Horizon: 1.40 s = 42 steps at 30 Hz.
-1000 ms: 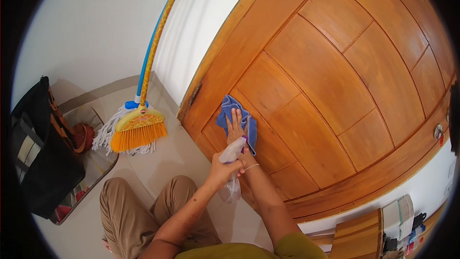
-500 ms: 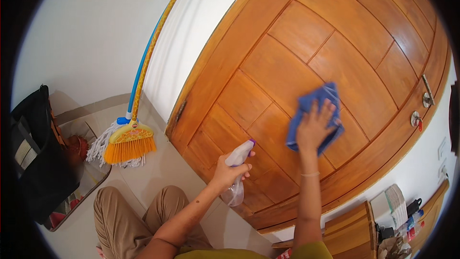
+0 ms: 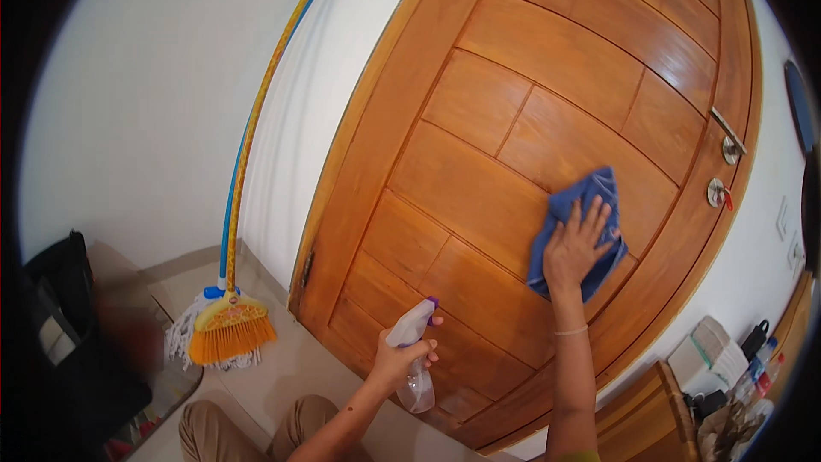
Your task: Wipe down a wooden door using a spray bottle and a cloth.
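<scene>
My right hand (image 3: 578, 250) presses a blue cloth (image 3: 590, 192) flat against a brown wooden door (image 3: 505, 150), fingers spread over the fabric. The cloth lies on the lower right part of the panels, left of the metal handle (image 3: 729, 149) and the lock with a key (image 3: 718, 193). Lower and to the left, my left hand (image 3: 400, 361) is wrapped round the neck of a clear spray bottle (image 3: 416, 389) with a white and purple head. The bottle is upright, slightly tilted, in front of the door's bottom panels.
A yellow broom (image 3: 231, 329) and a mop (image 3: 181, 325) lean on the wall left of the door. A black bag (image 3: 85, 359) stands at the far left. On the right, a wooden cabinet (image 3: 646, 419) carries a tissue box (image 3: 705, 355) and bottles (image 3: 761, 372).
The view has tilted up, showing more of the door's upper part. My right hand and the cloth have shifted slightly right across the door. My left hand still holds the spray bottle.
</scene>
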{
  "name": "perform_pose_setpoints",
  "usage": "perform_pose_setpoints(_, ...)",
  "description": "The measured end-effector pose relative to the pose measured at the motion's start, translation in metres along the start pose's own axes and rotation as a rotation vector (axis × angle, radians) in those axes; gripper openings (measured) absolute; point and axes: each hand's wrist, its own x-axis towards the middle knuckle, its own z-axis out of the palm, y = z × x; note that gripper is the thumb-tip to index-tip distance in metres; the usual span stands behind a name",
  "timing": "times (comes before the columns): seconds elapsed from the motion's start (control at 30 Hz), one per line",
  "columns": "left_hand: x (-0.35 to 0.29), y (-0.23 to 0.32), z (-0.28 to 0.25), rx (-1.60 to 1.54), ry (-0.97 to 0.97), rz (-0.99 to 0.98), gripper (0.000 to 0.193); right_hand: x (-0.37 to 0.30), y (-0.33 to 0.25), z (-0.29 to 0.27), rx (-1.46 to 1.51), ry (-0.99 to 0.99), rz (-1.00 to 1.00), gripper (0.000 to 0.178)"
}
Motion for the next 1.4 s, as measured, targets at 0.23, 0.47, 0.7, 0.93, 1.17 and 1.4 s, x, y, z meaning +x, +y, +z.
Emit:
perform_pose_setpoints(0.23,-0.003,0.005,-0.008,-0.046,0.069,0.107,0.055,0.061,-0.080,0.028,0.129,0.038,-0.176,0.048)
perform_pose_setpoints(0.47,-0.008,0.008,0.011,-0.033,0.039,0.118,0.054,0.120,-0.123,0.049,0.240,0.051,-0.476,0.045)
perform_pose_setpoints(0.7,-0.018,0.013,0.014,-0.021,0.037,0.136,0.056,0.185,-0.044,0.025,0.056,0.213,-0.211,0.047)
perform_pose_setpoints(0.93,-0.003,0.005,0.012,-0.085,0.002,0.097,0.056,0.158,0.035,0.012,-0.085,0.261,-0.093,0.049)
perform_pose_setpoints(1.17,0.020,0.001,-0.005,-0.001,-0.009,0.068,0.068,0.166,-0.036,0.027,-0.087,0.244,0.106,0.051)
perform_pose_setpoints(1.4,0.031,0.009,-0.027,-0.076,0.071,0.109,0.059,0.182,-0.145,0.060,0.040,0.264,-0.034,0.048)
